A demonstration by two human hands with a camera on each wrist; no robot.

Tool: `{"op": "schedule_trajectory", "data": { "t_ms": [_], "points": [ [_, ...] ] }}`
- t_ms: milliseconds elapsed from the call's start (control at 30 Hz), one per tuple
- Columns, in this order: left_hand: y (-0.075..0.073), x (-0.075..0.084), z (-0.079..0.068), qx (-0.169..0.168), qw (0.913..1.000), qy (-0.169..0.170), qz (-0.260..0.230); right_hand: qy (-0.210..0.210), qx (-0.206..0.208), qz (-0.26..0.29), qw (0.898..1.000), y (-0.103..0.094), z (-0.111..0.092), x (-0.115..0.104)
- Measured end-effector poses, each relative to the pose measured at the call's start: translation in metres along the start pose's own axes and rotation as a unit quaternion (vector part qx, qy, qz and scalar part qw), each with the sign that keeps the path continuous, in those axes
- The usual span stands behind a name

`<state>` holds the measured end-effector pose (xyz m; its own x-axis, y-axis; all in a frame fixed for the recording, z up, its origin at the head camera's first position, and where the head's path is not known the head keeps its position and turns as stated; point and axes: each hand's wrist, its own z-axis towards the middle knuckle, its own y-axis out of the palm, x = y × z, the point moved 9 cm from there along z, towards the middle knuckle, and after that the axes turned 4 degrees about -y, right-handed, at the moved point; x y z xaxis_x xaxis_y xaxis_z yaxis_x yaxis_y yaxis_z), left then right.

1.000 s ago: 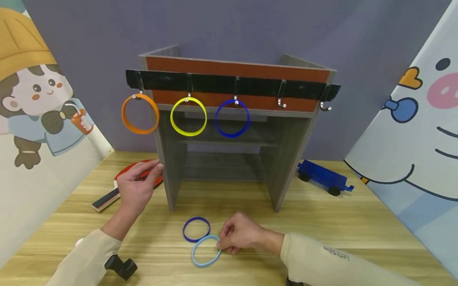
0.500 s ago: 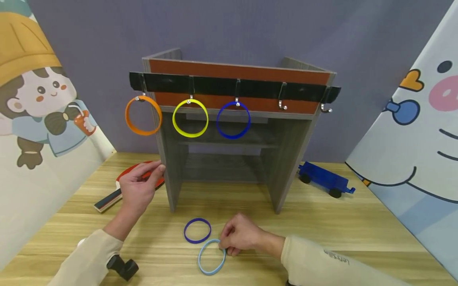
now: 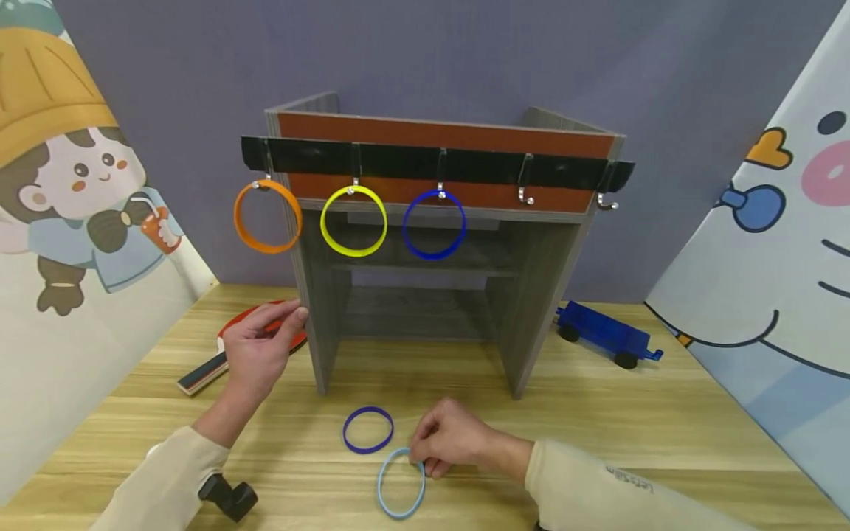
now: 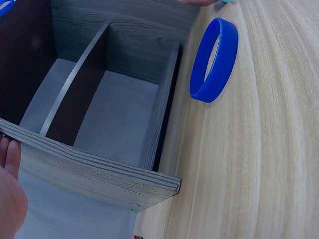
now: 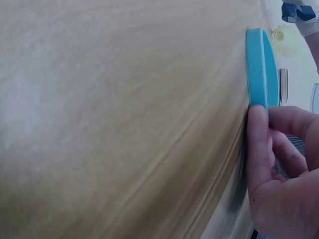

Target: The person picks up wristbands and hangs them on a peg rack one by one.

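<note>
My right hand (image 3: 446,435) pinches a light blue wristband (image 3: 380,487) between thumb and fingers, low over the table. In the right wrist view the light blue band stands on edge above the fingertips. A dark blue wristband (image 3: 368,450) lies just left of it on the wood. My left hand (image 3: 259,350) grips the front edge of the small grey shelf unit's left side panel (image 3: 308,324). Across the front of the unit runs a black hook rail (image 3: 398,159). From its hooks hang an orange band (image 3: 240,230), a yellow band (image 3: 355,252) and a blue band (image 3: 433,256).
Two hooks at the right of the rail, one a bare hook (image 3: 524,198), carry nothing. A table tennis bat (image 3: 206,371) lies left of the unit, partly behind the left hand. To the right stands a blue toy wagon (image 3: 607,332). Printed panels flank the table.
My right hand has tilted the light blue wristband and shifted it slightly right and toward me, away from the dark blue one. The left hand keeps its grip on the panel.
</note>
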<state>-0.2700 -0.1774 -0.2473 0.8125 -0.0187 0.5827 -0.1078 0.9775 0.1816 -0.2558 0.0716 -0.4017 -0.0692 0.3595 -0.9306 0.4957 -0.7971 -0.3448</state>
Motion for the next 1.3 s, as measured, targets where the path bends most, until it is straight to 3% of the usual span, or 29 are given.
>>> {"op": "schedule_trajectory", "data": {
  "t_ms": [200, 367, 667, 967, 1300],
  "points": [
    [0.000, 0.000, 0.000, -0.003, 0.9998, 0.003, -0.018, 0.006, -0.013, 0.007, 1.000, -0.001, -0.001, 0.001],
    [-0.002, -0.004, 0.000, -0.002, 1.0000, 0.002, 0.001, -0.007, 0.010, 0.011, 1.000, -0.008, -0.005, 0.001],
    [-0.001, -0.001, -0.001, -0.001, 0.9998, -0.003, 0.019, -0.015, 0.016, 0.097, 0.995, -0.019, -0.016, 0.000],
    [-0.003, -0.002, -0.002, 0.003, 1.0000, -0.001, 0.008, -0.046, -0.017, 0.133, 0.990, -0.038, -0.026, -0.013],
    [-0.001, -0.002, -0.001, 0.001, 0.9999, -0.004, 0.015, -0.088, -0.006, 0.158, 0.984, -0.069, -0.041, -0.028]
  ]
}}
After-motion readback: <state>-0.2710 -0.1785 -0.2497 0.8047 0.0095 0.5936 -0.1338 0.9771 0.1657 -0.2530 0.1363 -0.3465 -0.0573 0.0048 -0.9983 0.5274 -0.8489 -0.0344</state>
